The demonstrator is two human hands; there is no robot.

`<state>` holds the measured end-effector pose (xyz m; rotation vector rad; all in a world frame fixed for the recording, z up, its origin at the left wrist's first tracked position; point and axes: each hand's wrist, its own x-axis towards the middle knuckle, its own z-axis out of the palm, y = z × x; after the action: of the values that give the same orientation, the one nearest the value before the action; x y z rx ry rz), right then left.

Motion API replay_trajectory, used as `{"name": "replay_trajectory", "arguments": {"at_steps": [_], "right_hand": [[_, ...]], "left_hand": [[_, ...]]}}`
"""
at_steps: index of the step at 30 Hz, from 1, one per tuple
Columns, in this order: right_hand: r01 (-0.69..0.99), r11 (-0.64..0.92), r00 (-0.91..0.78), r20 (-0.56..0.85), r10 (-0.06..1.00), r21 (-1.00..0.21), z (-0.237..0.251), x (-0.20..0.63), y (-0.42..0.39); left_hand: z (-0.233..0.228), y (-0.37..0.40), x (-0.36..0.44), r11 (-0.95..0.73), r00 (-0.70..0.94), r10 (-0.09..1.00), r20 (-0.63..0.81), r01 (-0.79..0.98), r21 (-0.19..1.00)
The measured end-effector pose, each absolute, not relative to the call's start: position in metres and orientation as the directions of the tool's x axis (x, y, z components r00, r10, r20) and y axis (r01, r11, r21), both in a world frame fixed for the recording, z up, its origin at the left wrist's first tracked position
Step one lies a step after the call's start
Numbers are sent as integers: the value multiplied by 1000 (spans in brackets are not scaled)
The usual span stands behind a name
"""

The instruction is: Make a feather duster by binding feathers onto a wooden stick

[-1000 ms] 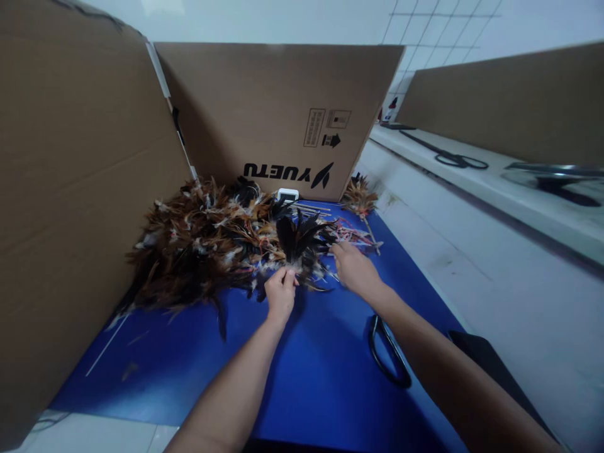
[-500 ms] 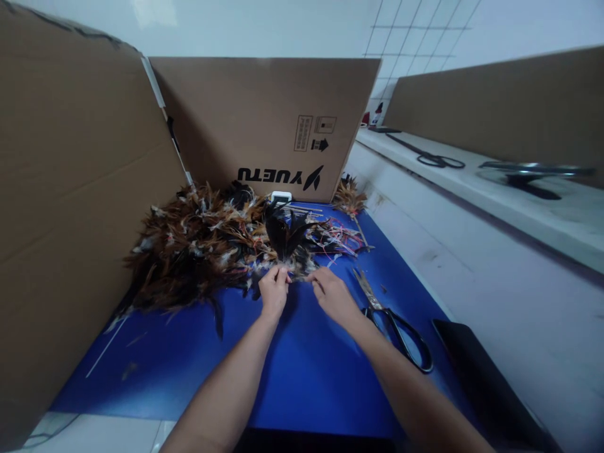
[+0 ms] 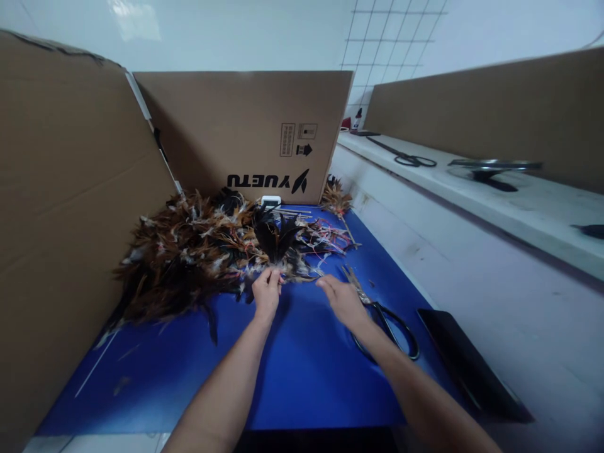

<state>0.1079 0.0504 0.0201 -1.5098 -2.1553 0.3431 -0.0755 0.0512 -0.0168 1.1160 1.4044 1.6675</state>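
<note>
A small bunch of dark feathers (image 3: 275, 239) stands upright, its pale, fluffy base pinched in the fingers of my left hand (image 3: 267, 293). To the right, apart from it, my right hand (image 3: 343, 301) is closed in a pinch. Anything thin between those fingertips is too small to make out. Behind my right hand lie large scissors (image 3: 387, 327) with dark handles, partly covered by my wrist. A big heap of brown and black feathers (image 3: 182, 251) spreads to the left of my left hand. Loose pale and dark feathers (image 3: 295, 267) lie just beyond both hands.
Red and pale strings (image 3: 333, 236) lie on the blue table (image 3: 302, 377). A feather duster (image 3: 336, 198) with a stick lies at the back right. Cardboard panels (image 3: 189, 126) stand behind and left. A black flat object (image 3: 472, 365) is at right, below a ledge holding scissors (image 3: 415, 161).
My right hand has drawn a little to the right, away from my left hand. My left hand keeps its pinch on the feathers. The whole view has shifted slightly.
</note>
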Motion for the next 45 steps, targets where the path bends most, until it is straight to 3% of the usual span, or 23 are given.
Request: {"name": "replay_trajectory", "arguments": {"at_steps": [6,15,25,30,36,39,45], "right_hand": [[940,113,-65,156,986,-323,27,112,121],[961,75,-52,92,994,-266,13,98,160],[862,145,-54,197,979,-486,77,128,162],[663,199,-64,210,976,-722,128,141,144],[460,163,-146,107,983,-873,176,146,112],[423,173,-173,108,979,-889,183,145,97],[555,208,-262,69,963,-806,161,151,81]], "left_hand": [[-18,51,-75,-198,-400,897,186,12,980],[-20,52,-74,-184,-394,902,177,21,983],[-20,52,-75,-174,-394,904,168,22,985],[-20,52,-77,-183,-395,894,209,103,978],[-22,53,-77,-195,-392,895,211,81,977],[-22,53,-77,-219,-395,891,222,55,974],[-20,51,-77,-212,-408,887,217,58,976]]}}
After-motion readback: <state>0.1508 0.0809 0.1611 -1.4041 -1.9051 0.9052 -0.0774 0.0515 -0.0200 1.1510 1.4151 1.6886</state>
